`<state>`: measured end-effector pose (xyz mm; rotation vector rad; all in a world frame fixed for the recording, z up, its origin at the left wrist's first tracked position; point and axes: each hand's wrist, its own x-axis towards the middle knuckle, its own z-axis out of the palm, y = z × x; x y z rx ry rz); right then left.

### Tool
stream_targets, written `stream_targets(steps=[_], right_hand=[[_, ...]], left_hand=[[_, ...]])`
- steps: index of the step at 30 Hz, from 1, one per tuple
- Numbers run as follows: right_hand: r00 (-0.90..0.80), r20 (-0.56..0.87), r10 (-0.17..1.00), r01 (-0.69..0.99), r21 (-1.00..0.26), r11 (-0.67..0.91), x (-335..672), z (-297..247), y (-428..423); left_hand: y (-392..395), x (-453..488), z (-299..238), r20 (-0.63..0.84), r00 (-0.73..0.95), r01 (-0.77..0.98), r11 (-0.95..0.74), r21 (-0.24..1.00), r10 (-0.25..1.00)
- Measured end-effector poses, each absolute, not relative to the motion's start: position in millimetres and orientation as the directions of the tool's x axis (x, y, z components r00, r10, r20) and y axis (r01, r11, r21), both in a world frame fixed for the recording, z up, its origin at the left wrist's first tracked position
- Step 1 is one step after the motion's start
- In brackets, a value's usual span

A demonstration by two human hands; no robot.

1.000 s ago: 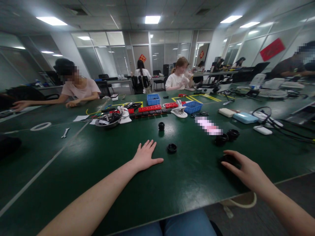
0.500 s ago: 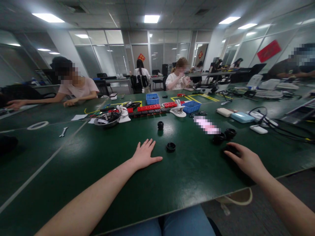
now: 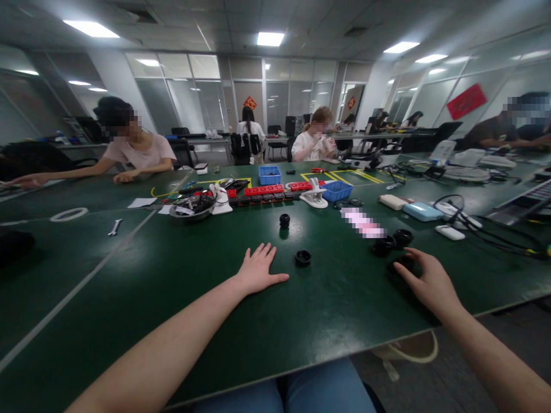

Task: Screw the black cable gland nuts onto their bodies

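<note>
Since a second ago my right hand has shifted closer to the two black parts, which sit just beyond its fingertips. I have its thumb and fingers curled around a dark piece, partly hidden by the hand. My left hand lies flat on the counter, spread wide, holding nothing; a black ring sits just to its right, a ribbed black part farther beyond.

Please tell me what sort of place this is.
Probably a workshop-like office: a large green worktable carries a wrench, blue bins and cables, and a glass-panelled partition stands behind.
</note>
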<state>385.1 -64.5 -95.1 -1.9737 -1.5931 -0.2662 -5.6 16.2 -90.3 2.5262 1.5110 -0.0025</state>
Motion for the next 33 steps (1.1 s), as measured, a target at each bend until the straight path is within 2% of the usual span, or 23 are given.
stream_targets(steps=[3,5,8,11,13,19,26,33], right_hand=[[0.253,0.645,0.721,0.954,-0.291,-0.074,360,-84,-70],[0.148,0.679,0.719,0.954,-0.290,0.077,330,-76,-69],[-0.098,0.628,0.772,0.927,-0.225,0.301,272,-66,-59],[-0.303,0.449,0.840,0.912,-0.119,0.393,219,-61,-41],[-0.353,0.378,0.856,0.916,-0.049,0.399,194,-62,-29],[-0.348,0.350,0.870,0.933,0.037,0.358,164,-75,-6],[-0.355,0.198,0.914,0.935,0.065,0.349,170,-84,8],[-0.339,0.141,0.930,0.940,0.099,0.328,182,-76,12]], left_hand=[[17,-6,-90,-0.098,0.489,0.866,-0.469,0.176,0.866],[17,-7,-91,-0.097,0.496,0.862,-0.475,0.178,0.863],[17,-6,-92,-0.089,0.494,0.863,-0.476,0.172,0.865],[16,-6,-93,-0.073,0.488,0.867,-0.472,0.161,0.870],[15,-6,-94,-0.061,0.484,0.869,-0.471,0.153,0.873],[15,-6,-94,-0.047,0.487,0.868,-0.476,0.140,0.872],[16,-6,-92,-0.066,0.494,0.864,-0.481,0.147,0.867],[17,-5,-93,-0.068,0.488,0.866,-0.473,0.162,0.870]])
